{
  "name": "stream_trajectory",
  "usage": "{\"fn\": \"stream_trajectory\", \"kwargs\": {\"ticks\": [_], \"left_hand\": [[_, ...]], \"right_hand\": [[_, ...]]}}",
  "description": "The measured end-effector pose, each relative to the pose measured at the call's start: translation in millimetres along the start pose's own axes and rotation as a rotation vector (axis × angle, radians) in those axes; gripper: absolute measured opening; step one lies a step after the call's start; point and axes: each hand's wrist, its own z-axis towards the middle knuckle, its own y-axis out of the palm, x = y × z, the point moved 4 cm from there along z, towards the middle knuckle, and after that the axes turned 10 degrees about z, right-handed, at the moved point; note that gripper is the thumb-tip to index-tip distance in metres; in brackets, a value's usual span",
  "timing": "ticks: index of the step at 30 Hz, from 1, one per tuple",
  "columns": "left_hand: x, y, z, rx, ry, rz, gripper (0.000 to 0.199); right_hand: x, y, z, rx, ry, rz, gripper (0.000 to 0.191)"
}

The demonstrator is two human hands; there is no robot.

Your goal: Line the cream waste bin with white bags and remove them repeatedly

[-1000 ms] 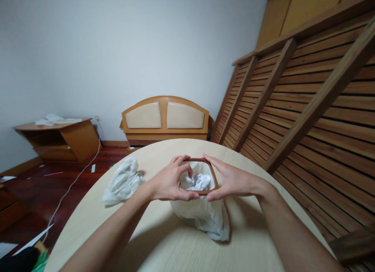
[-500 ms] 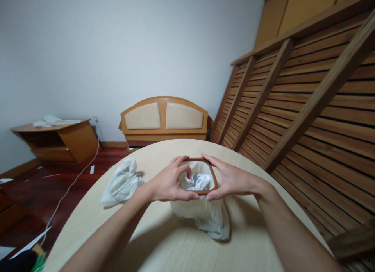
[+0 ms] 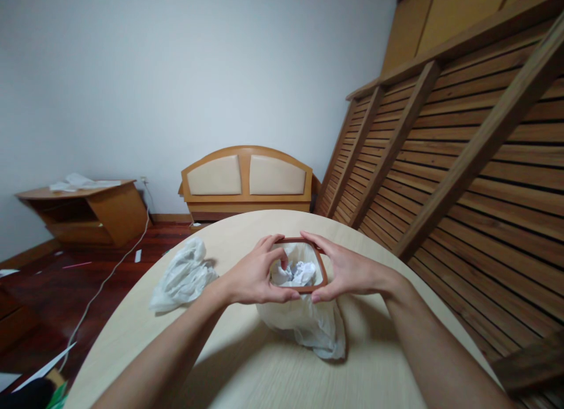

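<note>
A small bin with a brown, rounded square rim (image 3: 325, 272) stands on the pale round table (image 3: 247, 368). A whitish plastic bag (image 3: 324, 329) lines it and hangs down outside toward me. Crumpled white paper (image 3: 304, 272) lies inside. My left hand (image 3: 259, 272) grips the rim's left side, thumb along the front edge, one finger curled inside over the opening. My right hand (image 3: 346, 269) holds the right side, thumb at the front corner and fingers at the back corner.
Another crumpled whitish plastic bag (image 3: 185, 277) lies on the table's left. A slatted wooden frame (image 3: 440, 156) leans at the right. Behind the table is a headboard (image 3: 247, 174). A low desk (image 3: 101, 209) bearing papers stands at the far left; a cable (image 3: 103, 282) crosses the floor.
</note>
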Motion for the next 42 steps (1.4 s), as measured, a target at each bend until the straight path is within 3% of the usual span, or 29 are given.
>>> {"fn": "stream_trajectory", "kwargs": {"ticks": [9, 20, 28, 34, 42], "left_hand": [[2.1, -0.5, 0.8, 0.012, 0.017, -0.01, 0.054], [1.3, -0.4, 0.3, 0.008, 0.018, -0.005, 0.054], [0.9, 0.0, 0.7, 0.014, 0.021, 0.004, 0.057], [1.6, 0.2, 1.2, 0.019, 0.027, 0.006, 0.056], [2.6, -1.4, -0.1, 0.019, 0.033, 0.001, 0.056]], "right_hand": [[-4.9, 0.6, -0.4, -0.008, -0.078, 0.046, 0.115], [-7.2, 2.1, -0.1, -0.005, -0.082, 0.054, 0.116], [-4.8, -0.9, -0.9, -0.036, 0.027, 0.059, 0.127], [-9.4, -2.2, -1.3, -0.031, -0.03, 0.044, 0.124], [-6.0, -1.9, -1.2, -0.048, -0.004, 0.089, 0.126]]}}
